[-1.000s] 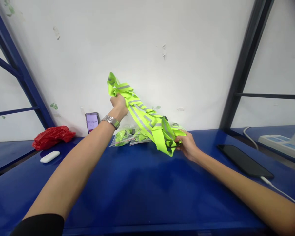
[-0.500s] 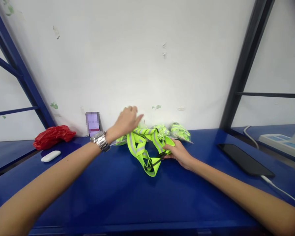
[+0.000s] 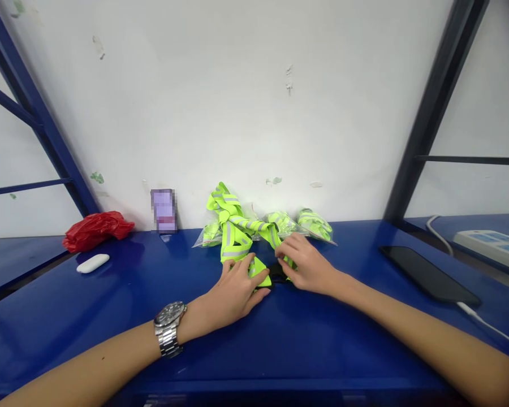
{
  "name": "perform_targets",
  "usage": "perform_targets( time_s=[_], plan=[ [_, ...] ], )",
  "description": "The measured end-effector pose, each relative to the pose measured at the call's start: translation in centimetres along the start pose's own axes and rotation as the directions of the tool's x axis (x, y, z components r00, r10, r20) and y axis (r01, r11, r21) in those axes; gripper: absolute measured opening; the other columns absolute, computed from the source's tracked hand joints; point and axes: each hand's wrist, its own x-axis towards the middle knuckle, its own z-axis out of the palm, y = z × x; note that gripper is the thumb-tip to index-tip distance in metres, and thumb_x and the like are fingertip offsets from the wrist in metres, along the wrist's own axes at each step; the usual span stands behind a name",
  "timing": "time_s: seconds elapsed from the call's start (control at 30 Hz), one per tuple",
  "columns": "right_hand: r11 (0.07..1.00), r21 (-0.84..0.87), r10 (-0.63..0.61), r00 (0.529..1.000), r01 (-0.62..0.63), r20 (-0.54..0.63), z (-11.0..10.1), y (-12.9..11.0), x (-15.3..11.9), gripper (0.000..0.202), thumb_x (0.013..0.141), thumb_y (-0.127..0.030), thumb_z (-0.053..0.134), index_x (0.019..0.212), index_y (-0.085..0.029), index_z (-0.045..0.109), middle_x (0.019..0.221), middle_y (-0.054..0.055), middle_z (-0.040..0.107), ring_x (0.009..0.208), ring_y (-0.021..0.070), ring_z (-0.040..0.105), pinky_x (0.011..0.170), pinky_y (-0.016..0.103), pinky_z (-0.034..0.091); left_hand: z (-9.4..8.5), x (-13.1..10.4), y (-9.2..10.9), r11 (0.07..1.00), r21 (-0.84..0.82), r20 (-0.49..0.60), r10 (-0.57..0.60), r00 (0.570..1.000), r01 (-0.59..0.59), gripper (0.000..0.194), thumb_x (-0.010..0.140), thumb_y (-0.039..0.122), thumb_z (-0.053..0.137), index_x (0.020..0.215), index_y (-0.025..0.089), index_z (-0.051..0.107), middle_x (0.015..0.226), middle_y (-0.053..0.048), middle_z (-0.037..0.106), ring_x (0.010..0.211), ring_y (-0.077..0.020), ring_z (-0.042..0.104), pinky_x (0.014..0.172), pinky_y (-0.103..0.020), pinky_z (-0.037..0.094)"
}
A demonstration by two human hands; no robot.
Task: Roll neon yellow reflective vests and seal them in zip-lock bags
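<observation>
A neon-yellow reflective strap vest (image 3: 236,234) with grey stripes lies in loose loops on the blue tabletop, its far end leaning toward the wall. My left hand (image 3: 237,288), with a steel watch (image 3: 169,325) at the wrist, has its thumb and fingers closed on the vest's near end. To the right, my right hand (image 3: 305,263) pinches another part of the strap. Between the two hands a dark piece (image 3: 276,273) of the vest shows, partly covered by fingers.
Clear bags with folded neon vests (image 3: 315,224) lie against the wall. On the left are a red plastic bag (image 3: 97,230), a white case (image 3: 93,263) and an upright phone (image 3: 164,211). A black phone (image 3: 428,274) on a cable and a power strip (image 3: 492,246) are on the right.
My left hand has come down from above the vest to its near end and closed on it. The vest's far part now lies spread toward the wall. My right hand still grips the strap.
</observation>
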Motion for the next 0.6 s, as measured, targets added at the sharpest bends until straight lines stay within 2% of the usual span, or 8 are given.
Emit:
perform_targets(
  time_s=[0.07, 0.17, 0.27, 0.33, 0.47, 0.6],
  plan=[
    [0.996, 0.052, -0.081, 0.991, 0.076, 0.105, -0.3, -0.6, 0.1, 0.014, 0.080, -0.016, 0.051, 0.092, -0.020, 0.058, 0.086, 0.008, 0.059, 0.085, 0.0234, 0.049, 0.081, 0.038, 0.041, 0.2, -0.2, -0.4, 0.999, -0.037, 0.023, -0.004, 1.000, 0.005, 0.041, 0.096, 0.042, 0.041, 0.130, 0.021, 0.048, 0.131, -0.020, 0.047, 0.119, -0.0329, 0.049, 0.094, -0.052, 0.043],
    [0.999, 0.005, -0.050, 0.978, 0.050, 0.204, -0.4, -1.1, 0.2, 0.018, 0.082, -0.021, 0.052, 0.097, -0.018, 0.062, 0.097, 0.010, 0.061, 0.092, 0.0257, 0.049, 0.085, 0.041, 0.041, 0.5, -0.3, -0.8, 0.995, -0.095, 0.042, -0.014, 0.999, 0.018, 0.043, 0.095, 0.043, 0.043, 0.129, 0.018, 0.049, 0.128, -0.019, 0.051, 0.116, -0.0315, 0.053, 0.096, -0.050, 0.044],
    [0.999, -0.025, -0.024, 0.958, 0.032, 0.284, -0.4, -1.0, 0.4, 0.024, 0.088, -0.019, 0.043, 0.099, -0.018, 0.064, 0.096, 0.011, 0.063, 0.091, 0.0252, 0.050, 0.085, 0.042, 0.040, 1.0, -0.3, -1.1, 0.991, -0.134, 0.000, -0.004, 1.000, 0.004, 0.042, 0.093, 0.041, 0.047, 0.127, 0.015, 0.049, 0.127, -0.019, 0.052, 0.115, -0.0314, 0.053, 0.096, -0.049, 0.046],
    [1.000, -0.010, -0.012, 0.952, 0.016, 0.307, -0.4, -0.8, 0.6, 0.024, 0.088, -0.019, 0.044, 0.100, -0.018, 0.064, 0.095, 0.010, 0.064, 0.089, 0.0246, 0.050, 0.084, 0.042, 0.040, 1.4, -0.3, -1.3, 0.988, -0.155, -0.049, 0.012, 0.999, -0.020, 0.042, 0.091, 0.036, 0.051, 0.127, 0.014, 0.048, 0.128, -0.020, 0.051, 0.117, -0.0320, 0.052, 0.096, -0.049, 0.047],
    [0.998, 0.062, 0.001, 0.943, -0.023, 0.334, -0.5, -0.6, 0.7, 0.028, 0.088, -0.020, 0.045, 0.110, -0.018, 0.062, 0.106, 0.009, 0.064, 0.090, 0.0245, 0.048, 0.085, 0.042, 0.040, 1.6, -0.4, -1.8, 0.982, -0.171, -0.097, 0.062, 0.993, -0.078, 0.043, 0.087, 0.023, 0.055, 0.128, 0.015, 0.047, 0.132, -0.021, 0.048, 0.119, -0.0319, 0.051, 0.094, -0.048, 0.049],
    [0.993, 0.068, 0.070, 0.936, -0.100, 0.344, -0.2, -0.7, 0.6, 0.038, 0.087, -0.021, 0.046, 0.124, -0.015, 0.054, 0.106, 0.012, 0.060, 0.093, 0.0262, 0.045, 0.085, 0.043, 0.040, 1.3, -0.6, -2.3, 0.983, -0.098, -0.177, 0.138, 0.975, -0.157, 0.044, 0.085, 0.013, 0.052, 0.129, 0.015, 0.046, 0.138, -0.022, 0.041, 0.122, -0.0331, 0.046, 0.095, -0.051, 0.047]
  ],
)
